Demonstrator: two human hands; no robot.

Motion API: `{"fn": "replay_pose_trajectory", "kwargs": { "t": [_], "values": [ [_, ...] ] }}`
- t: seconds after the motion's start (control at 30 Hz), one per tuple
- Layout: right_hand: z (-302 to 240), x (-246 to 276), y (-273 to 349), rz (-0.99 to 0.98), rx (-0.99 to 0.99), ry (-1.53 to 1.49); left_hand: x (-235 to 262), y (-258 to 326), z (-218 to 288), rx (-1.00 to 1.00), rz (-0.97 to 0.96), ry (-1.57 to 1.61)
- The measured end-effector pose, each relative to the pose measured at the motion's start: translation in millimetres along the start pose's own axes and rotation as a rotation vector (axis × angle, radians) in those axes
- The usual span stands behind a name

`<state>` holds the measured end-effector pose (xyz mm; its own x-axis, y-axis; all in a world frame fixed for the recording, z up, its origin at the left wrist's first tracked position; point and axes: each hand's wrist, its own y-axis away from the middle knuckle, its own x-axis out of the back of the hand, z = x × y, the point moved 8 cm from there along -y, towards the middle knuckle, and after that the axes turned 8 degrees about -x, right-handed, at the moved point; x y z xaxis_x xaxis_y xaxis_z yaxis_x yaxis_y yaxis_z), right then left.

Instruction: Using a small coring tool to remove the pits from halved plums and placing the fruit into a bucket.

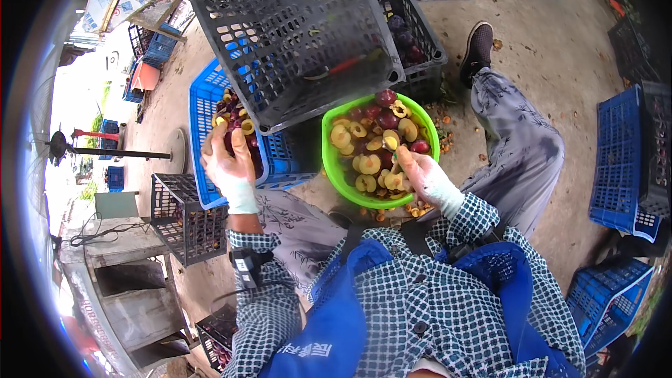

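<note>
My left hand point(231, 168), in a pale glove with the fingertips showing, is over a blue crate point(204, 105) of cut dark-red plums point(238, 108). Its thumb and fingers stand apart, and a bit of yellow flesh shows at a fingertip. Above the right part of a bright green basin point(330, 171), my right hand point(430, 180) is closed in a pinch. A small thing with a green bit and a yellow end sticks out of its fingers; its kind is unclear. Whole plums point(386, 98) and halved yellow plums point(367, 163) lie in the basin.
A black crate point(294, 28) leans between the blue crate and the basin, with a red-handled thing point(343, 66) on it. Behind the basin stands another black crate point(435, 56) of whole plums. Plum scraps point(444, 133) litter the floor. Blue crates point(616, 161) stand at right.
</note>
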<state>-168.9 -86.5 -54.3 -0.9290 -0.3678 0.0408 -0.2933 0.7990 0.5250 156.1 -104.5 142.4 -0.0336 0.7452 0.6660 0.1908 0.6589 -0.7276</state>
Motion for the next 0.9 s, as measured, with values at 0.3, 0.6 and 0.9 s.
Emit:
{"fn": "replay_pose_trajectory", "kwargs": {
  "t": [0.3,0.6,0.9],
  "values": [
    [-11,21,6,0.333,0.143,0.557,-160,84,177,-0.024,-0.874,0.634],
    [8,36,-5,0.228,-0.186,-0.218,-199,106,201,-0.172,-1.106,0.524],
    [-13,13,10,0.339,0.275,0.318,-131,100,208,1.182,-0.832,1.969]
  ]
}}
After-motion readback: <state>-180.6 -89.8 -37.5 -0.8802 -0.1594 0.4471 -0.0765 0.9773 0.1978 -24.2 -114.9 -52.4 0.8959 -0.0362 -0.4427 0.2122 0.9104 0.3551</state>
